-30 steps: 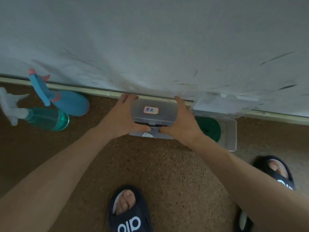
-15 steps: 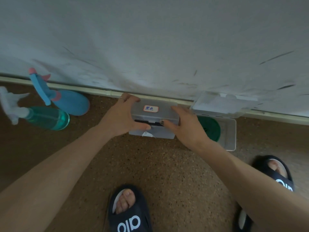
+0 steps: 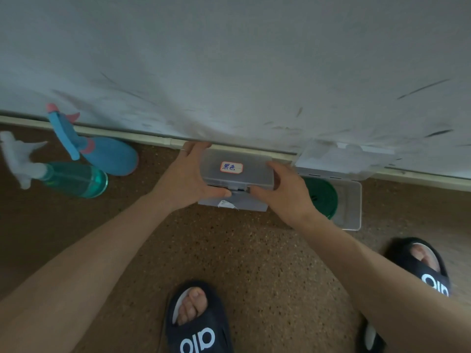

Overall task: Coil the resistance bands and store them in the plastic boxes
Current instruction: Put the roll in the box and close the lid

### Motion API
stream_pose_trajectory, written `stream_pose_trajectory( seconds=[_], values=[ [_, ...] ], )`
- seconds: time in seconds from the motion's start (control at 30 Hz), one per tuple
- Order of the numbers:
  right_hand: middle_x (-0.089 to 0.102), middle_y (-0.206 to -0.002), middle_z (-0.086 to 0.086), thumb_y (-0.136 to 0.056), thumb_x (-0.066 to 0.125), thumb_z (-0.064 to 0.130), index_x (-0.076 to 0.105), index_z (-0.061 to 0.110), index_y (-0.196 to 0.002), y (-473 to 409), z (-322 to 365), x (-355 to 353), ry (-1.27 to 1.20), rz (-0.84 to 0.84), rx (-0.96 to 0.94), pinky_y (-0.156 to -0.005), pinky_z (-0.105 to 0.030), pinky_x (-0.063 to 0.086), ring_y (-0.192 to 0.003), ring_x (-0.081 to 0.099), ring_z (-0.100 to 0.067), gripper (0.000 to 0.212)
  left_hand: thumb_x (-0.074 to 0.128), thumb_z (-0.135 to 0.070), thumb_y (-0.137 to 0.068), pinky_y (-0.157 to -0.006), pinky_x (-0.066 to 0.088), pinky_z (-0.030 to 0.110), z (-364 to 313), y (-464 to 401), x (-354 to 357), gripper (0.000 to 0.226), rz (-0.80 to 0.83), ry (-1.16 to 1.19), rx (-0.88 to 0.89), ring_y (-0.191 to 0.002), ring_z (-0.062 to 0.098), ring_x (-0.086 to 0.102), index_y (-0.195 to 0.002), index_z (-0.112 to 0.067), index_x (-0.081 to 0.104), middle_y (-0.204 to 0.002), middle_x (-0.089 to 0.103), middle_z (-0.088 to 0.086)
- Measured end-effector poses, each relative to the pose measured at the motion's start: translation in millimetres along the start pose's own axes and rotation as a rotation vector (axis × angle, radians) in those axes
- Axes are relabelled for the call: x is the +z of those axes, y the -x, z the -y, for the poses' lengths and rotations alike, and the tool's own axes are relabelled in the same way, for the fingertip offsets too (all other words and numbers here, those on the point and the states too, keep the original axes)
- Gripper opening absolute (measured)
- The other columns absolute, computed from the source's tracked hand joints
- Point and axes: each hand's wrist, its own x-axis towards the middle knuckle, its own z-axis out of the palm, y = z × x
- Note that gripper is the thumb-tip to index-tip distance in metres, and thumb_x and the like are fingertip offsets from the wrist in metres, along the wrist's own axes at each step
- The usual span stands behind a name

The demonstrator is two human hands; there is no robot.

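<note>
Gripping the labelled plastic box [image 3: 238, 178] from both ends, the left hand [image 3: 187, 179] and right hand [image 3: 283, 193] curl round its lid, thumbs meeting at the near latch. It sits on the floor [image 3: 229, 250] against the wall. Just right, an open box [image 3: 353, 200] holds a coiled green band [image 3: 322, 197].

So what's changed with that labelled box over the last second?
The right hand slid from the lid's top to the right end of the labelled box, its fingers now curled round the corner. Both thumbs stay at the front latch, where a dark gap shows under the lid. The left hand kept its grip. The open box, green band and spray bottles haven't moved.
</note>
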Motion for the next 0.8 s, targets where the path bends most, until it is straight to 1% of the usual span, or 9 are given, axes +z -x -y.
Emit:
stream_pose_trajectory(
  seconds=[0.1,0.17,0.23,0.37,0.47,0.57,0.63,0.73,0.8],
  values=[
    [0.059,-0.132,-0.002,-0.086,0.082,0.037,0.057,0.018,-0.143,0,-2,0,-0.011,-0.023,-0.006,-0.102,-0.044,0.054,-0.120,0.057,-0.021,0.065,0.096,-0.053,-0.055,-0.100,0.047,0.032,4,4,5,0.118,-0.037,0.072,-0.050,-0.123,0.008,0.042,-0.151,-0.031,0.031,-0.147,0.036,-0.006],
    [0.057,-0.134,-0.001,-0.090,0.078,0.039,0.052,0.017,-0.147,2,-4,2,-0.001,-0.041,-0.013,-0.104,-0.040,0.053,-0.120,0.056,-0.019,0.066,0.094,-0.059,-0.050,-0.100,0.052,0.038,7,6,7,0.118,-0.047,0.099,-0.079,-0.123,0.013,0.049,-0.149,-0.032,0.035,-0.142,0.043,-0.006],
    [0.056,-0.138,-0.002,-0.093,0.074,0.039,0.050,0.017,-0.150,5,-5,4,0.003,-0.068,-0.010,-0.104,-0.034,0.051,-0.121,0.054,-0.016,0.066,0.093,-0.059,-0.051,-0.099,0.054,0.043,8,7,8,0.112,-0.057,0.094,-0.086,-0.121,0.016,0.052,-0.145,-0.030,0.040,-0.137,0.048,-0.006],
    [0.057,-0.143,-0.002,-0.095,0.071,0.043,0.048,0.019,-0.152,6,-4,6,0.049,-0.076,-0.026,-0.106,-0.037,0.052,-0.128,0.054,-0.020,0.066,0.094,-0.051,-0.060,-0.095,0.047,0.033,5,7,10,0.099,-0.074,0.092,-0.089,-0.120,0.015,0.049,-0.143,-0.026,0.045,-0.134,0.049,-0.004],
    [0.060,-0.139,-0.002,-0.096,0.071,0.042,0.050,0.020,-0.149,7,-3,6,0.047,-0.078,-0.033,-0.102,-0.034,0.052,-0.123,0.056,-0.019,0.061,0.094,-0.050,-0.062,-0.098,0.049,0.037,3,8,10,0.097,-0.079,0.100,-0.094,-0.120,0.017,0.050,-0.143,-0.026,0.046,-0.133,0.050,-0.004],
    [0.061,-0.136,-0.002,-0.096,0.070,0.043,0.052,0.020,-0.148,8,-2,7,0.062,-0.083,-0.035,-0.098,-0.035,0.055,-0.119,0.058,-0.020,0.059,0.093,-0.051,-0.064,-0.100,0.048,0.036,3,9,10,0.099,-0.077,0.080,-0.103,-0.125,0.018,0.049,-0.146,-0.026,0.044,-0.138,0.049,-0.004],
    [0.059,-0.139,-0.003,-0.095,0.071,0.043,0.049,0.019,-0.149,8,-3,8,0.072,-0.078,-0.029,-0.101,-0.038,0.055,-0.121,0.058,-0.022,0.063,0.091,-0.050,-0.067,-0.104,0.044,0.037,1,11,10,0.101,-0.074,0.069,-0.113,-0.131,0.020,0.047,-0.151,-0.024,0.042,-0.145,0.048,0.000],
    [0.048,-0.149,-0.004,-0.091,0.077,0.041,0.041,0.017,-0.153,7,-2,12,0.149,-0.044,-0.035,-0.111,-0.035,0.044,-0.134,0.048,-0.022,0.075,0.087,-0.052,-0.072,-0.111,0.041,0.041,0,16,11,0.100,-0.071,0.007,-0.077,-0.137,0.024,0.045,-0.154,-0.018,0.040,-0.152,0.046,0.005],
    [0.044,-0.150,-0.005,-0.091,0.078,0.039,0.040,0.016,-0.153,6,1,16,0.199,-0.048,-0.039,-0.111,-0.033,0.041,-0.136,0.045,-0.023,0.077,0.083,-0.055,-0.075,-0.114,0.040,0.043,1,18,11,0.098,-0.057,-0.027,-0.056,-0.139,0.027,0.044,-0.155,-0.016,0.040,-0.155,0.045,0.009]
  ],
)
